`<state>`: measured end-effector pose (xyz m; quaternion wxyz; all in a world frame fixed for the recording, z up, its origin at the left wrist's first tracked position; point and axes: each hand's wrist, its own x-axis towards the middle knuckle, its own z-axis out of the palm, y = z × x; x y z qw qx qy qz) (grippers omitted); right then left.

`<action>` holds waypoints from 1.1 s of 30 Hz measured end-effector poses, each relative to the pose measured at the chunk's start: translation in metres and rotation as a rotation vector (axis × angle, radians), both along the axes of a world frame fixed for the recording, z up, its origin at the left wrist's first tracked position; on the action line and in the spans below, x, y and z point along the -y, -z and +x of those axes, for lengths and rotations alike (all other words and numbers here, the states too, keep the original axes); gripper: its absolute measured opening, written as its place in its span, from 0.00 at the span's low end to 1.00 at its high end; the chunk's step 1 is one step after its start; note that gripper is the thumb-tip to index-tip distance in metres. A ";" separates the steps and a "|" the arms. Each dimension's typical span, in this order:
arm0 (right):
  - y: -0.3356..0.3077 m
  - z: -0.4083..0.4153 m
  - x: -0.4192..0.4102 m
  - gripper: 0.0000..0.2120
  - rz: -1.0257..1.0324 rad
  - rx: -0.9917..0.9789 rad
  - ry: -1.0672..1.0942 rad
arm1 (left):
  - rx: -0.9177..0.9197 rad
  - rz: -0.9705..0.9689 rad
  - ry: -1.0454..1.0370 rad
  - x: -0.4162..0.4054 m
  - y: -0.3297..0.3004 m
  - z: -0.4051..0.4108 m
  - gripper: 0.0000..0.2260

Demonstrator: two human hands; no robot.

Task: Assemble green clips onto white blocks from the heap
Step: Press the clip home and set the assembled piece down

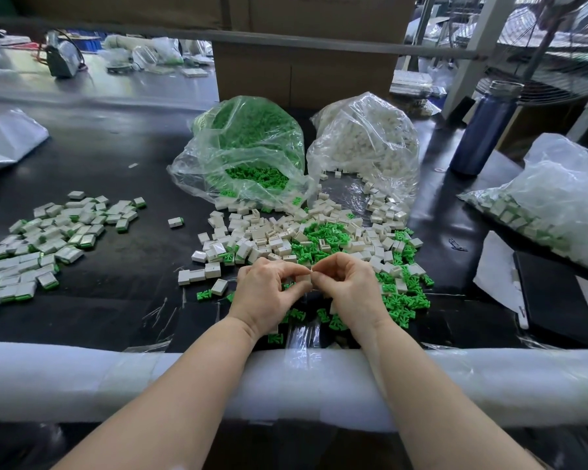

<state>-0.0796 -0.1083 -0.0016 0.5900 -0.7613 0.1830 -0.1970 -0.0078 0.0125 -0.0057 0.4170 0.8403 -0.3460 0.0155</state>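
Two bare forearms are seen reaching over a white foam-padded rail onto a black tabletop. The left hand and the right hand are brought together at the middle, fingertips nearly touching. A small white rectangular plastic block is pinched between the curled fingers and thumbs of both hands; whether a green clip is already seated in it cannot be told, as the fingers cover most of it.

Just beyond and beneath the hands, a loose heap of white plastic blocks is spread on the tabletop, mixed with small bright green plastic clips, which are thickest to the right of the right hand. Behind the heap, a clear plastic bag of green clips and a clear plastic bag of white blocks are laid side by side, mouths open toward the heap.

Well apart to the left, a scattered pile of finished white blocks with green edges is seen. At the far right, a dark blue metal bottle is stood upright
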 end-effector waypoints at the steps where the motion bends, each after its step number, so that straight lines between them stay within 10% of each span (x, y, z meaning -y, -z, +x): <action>1: 0.000 0.000 0.001 0.05 -0.006 0.005 0.007 | 0.011 0.014 0.002 0.000 0.000 0.000 0.10; 33: 0.001 -0.001 -0.001 0.04 -0.047 -0.039 -0.021 | -0.034 0.112 0.015 -0.001 0.006 0.005 0.10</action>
